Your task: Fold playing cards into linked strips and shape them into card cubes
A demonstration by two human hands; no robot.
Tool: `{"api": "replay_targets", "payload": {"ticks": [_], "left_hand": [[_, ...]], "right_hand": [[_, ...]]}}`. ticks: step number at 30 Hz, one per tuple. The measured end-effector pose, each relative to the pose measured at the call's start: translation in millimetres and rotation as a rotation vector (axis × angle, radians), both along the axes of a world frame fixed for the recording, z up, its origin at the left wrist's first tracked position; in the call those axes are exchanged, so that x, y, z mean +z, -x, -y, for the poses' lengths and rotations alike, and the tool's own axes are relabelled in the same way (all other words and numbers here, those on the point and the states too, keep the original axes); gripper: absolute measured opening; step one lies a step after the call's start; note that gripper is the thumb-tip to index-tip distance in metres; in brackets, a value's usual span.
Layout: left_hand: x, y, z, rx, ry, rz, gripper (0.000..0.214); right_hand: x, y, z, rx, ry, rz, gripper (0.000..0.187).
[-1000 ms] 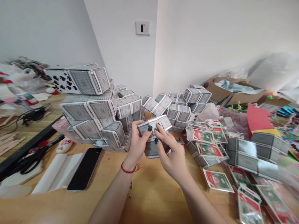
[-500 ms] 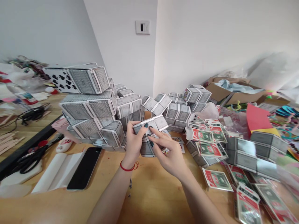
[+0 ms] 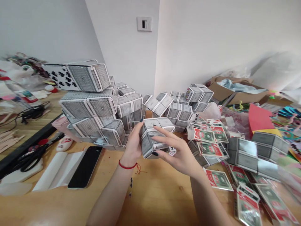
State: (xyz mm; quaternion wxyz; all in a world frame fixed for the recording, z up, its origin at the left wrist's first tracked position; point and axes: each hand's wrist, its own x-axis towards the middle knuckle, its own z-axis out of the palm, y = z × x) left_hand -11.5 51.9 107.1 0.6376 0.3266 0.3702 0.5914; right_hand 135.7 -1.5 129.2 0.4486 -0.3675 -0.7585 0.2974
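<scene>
"What's nearest?"

"Red-and-green card packs at lower right; a black phone at left, on the wooden table."

"And the hands?"

"The left hand grips the grey card block by its left side; the right hand has its fingers spread, tips against the block; it sits between both hands, before the stacked blocks."

"Farthest?"

"A wall switch; it's on the pale wall behind everything."
</scene>
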Motion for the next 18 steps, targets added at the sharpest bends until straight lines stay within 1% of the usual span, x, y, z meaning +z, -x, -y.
{"api": "replay_targets", "payload": {"ticks": [1,3,6,7,9,11,13,15,16,18], "left_hand": [[2.4,2.3,0.0,-0.053,0.020,0.031,0.028],[6.7,8.0,1.1,-0.125,0.039,0.103,0.031],[10.1,13.4,5.7,-0.138,-0.011,0.152,0.031],[10.6,13.1,8.1,-0.145,-0.035,0.142,0.033],[11.7,9.0,14.0,-0.185,-0.093,0.063,0.047],[13.0,2.0,19.9,-0.218,-0.183,-0.099,0.058],[13.5,-4.2,23.6,-0.178,-0.302,-0.296,0.054],[12.1,-6.6,23.6,-0.056,-0.375,-0.456,0.039],[10.5,-6.1,22.1,0.020,-0.382,-0.509,0.031],[6.4,-2.6,17.4,0.149,-0.340,-0.556,0.021]], "right_hand": [[1.0,-0.5,0.3,0.010,-0.002,0.019,0.035],[0.3,-0.4,-0.9,-0.009,0.005,-0.015,0.034],[-4.9,2.1,-5.9,-0.088,0.032,-0.172,0.033],[-7.0,3.1,-7.8,-0.124,0.057,-0.234,0.033],[-10.9,4.7,-11.2,-0.210,0.131,-0.349,0.034],[-14.3,5.1,-13.8,-0.281,0.211,-0.423,0.036],[-16.8,4.0,-15.2,-0.308,0.258,-0.447,0.038],[-17.8,1.9,-14.9,-0.278,0.280,-0.430,0.039],[-17.7,0.7,-14.0,-0.247,0.290,-0.412,0.040],[-16.1,-2.1,-11.0,-0.168,0.311,-0.366,0.038]]}}
